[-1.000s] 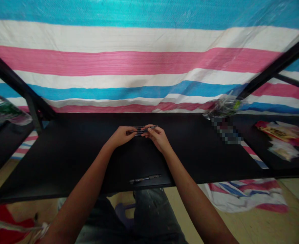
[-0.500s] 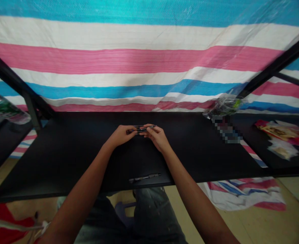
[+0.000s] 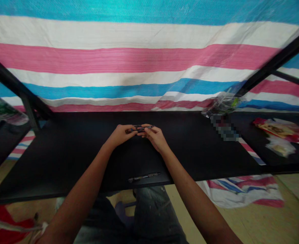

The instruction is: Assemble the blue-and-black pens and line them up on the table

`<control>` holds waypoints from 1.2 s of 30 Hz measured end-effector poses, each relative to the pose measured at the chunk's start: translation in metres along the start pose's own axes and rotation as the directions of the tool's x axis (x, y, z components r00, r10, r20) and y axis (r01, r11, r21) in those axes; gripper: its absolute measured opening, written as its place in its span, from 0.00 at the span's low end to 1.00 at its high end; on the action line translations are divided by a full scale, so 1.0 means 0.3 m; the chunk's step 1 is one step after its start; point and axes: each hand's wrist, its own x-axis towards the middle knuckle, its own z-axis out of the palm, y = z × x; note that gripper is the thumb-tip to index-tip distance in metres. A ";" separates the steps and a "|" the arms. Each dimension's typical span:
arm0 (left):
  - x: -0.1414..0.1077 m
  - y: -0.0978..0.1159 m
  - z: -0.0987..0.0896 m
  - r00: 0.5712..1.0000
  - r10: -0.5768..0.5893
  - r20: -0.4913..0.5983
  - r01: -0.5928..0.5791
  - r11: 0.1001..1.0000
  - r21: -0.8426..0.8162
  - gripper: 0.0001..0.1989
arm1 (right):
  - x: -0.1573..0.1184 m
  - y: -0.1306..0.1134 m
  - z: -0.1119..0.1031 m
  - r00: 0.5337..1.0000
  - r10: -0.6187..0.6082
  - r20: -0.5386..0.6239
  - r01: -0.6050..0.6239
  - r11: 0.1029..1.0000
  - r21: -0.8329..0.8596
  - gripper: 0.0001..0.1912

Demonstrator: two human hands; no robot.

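Observation:
Both my hands meet over the middle of a black table point(image 3: 63, 152). My left hand point(image 3: 120, 134) and my right hand point(image 3: 154, 137) each pinch one end of a small bundle of dark pens point(image 3: 141, 128), held level just above the tabletop. How many pens are in the bundle I cannot tell. Another single pen point(image 3: 144, 176) lies flat near the table's front edge, between my forearms and apart from both hands.
A striped pink, white and blue tarp point(image 3: 139, 57) hangs behind the table. A clear plastic bag point(image 3: 222, 104) sits at the back right. Red and clear packets point(image 3: 281, 134) lie on a neighbouring table at right. A plastic bottle point(image 3: 2, 110) is at the left edge.
My hands stay together on the pens, with only a slight shift of the fingers. The view has drifted a little; the lone pen has not moved.

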 end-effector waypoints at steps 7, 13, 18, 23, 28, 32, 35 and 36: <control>0.002 0.012 -0.006 0.999 -0.032 0.004 0.032 0.999 0.037 0.12 | 0.007 0.001 -0.014 0.995 -0.080 -0.066 0.081 0.997 0.006 0.14; 0.004 0.009 -0.015 1.000 -0.010 -0.025 0.011 0.999 0.045 0.12 | 0.012 -0.002 -0.024 0.985 -0.104 -0.136 0.104 0.995 -0.002 0.14; 0.003 0.014 -0.016 1.000 -0.011 -0.012 0.011 1.000 -0.001 0.12 | 0.011 0.009 -0.015 0.998 -0.039 -0.056 0.039 0.999 -0.014 0.14; 0.000 0.017 -0.009 1.000 -0.014 -0.005 0.013 0.999 -0.029 0.12 | 0.010 0.013 -0.011 1.000 -0.002 0.005 0.002 1.000 -0.012 0.15; 0.002 0.016 -0.007 0.999 -0.039 0.002 0.039 0.999 -0.012 0.12 | 0.009 0.011 -0.010 1.000 0.000 0.022 0.000 1.000 0.009 0.16; 0.000 0.017 -0.011 0.998 -0.053 0.019 0.052 0.999 0.014 0.13 | 0.013 0.006 -0.017 0.995 -0.072 -0.075 0.072 0.997 0.002 0.14; -0.001 0.016 -0.015 0.999 -0.032 0.007 0.032 0.999 0.023 0.13 | 0.015 0.002 -0.022 0.987 -0.103 -0.127 0.103 0.995 -0.004 0.14; -0.001 0.015 -0.016 1.000 -0.023 0.003 0.023 0.999 0.022 0.13 | 0.015 0.001 -0.023 0.987 -0.098 -0.128 0.099 0.995 -0.005 0.14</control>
